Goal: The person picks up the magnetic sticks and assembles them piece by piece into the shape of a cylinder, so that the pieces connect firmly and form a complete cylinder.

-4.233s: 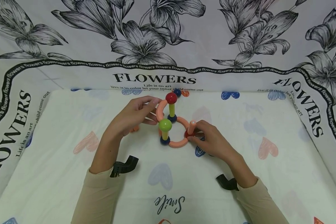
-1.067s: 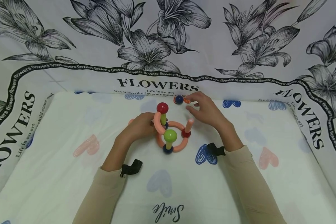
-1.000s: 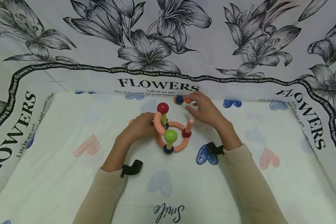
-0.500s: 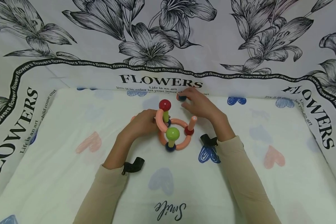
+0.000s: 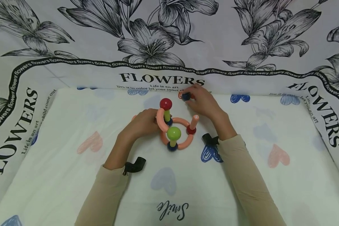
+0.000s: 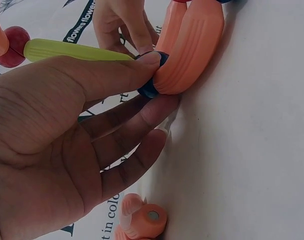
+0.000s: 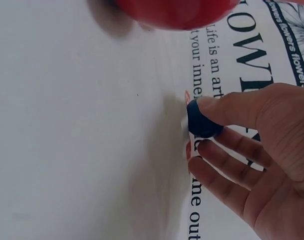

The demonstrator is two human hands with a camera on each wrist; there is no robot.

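My left hand [image 5: 141,125] pinches a dark blue ball [image 6: 149,89] at the back left of a magnetic rod-and-ball structure. Curved orange rods [image 5: 185,143] form its bottom ring. Two yellow-green rods rise from the ring, one topped by a red ball [image 5: 165,104], the other by a green ball [image 5: 174,134]; a curved orange rod [image 5: 161,119] links these tops. On the right, a straight orange rod [image 5: 195,121] stands on a lower red ball [image 5: 191,130]. Beyond the structure, my right hand [image 5: 204,100] pinches a loose dark blue ball [image 7: 201,121] between thumb and fingers.
Loose orange pieces [image 6: 148,220] lie beside my left hand, mostly hidden behind it in the head view. A white printed cloth [image 5: 164,182] covers the surface, and a flower-patterned cloth [image 5: 96,73] borders it at the back. Black wrist cameras [image 5: 135,165] project from both wrists.
The right hand left the structure's lower red ball, reached to the back, and took hold of the loose blue ball. The left hand moved from the curved upper rod down to a base ball.
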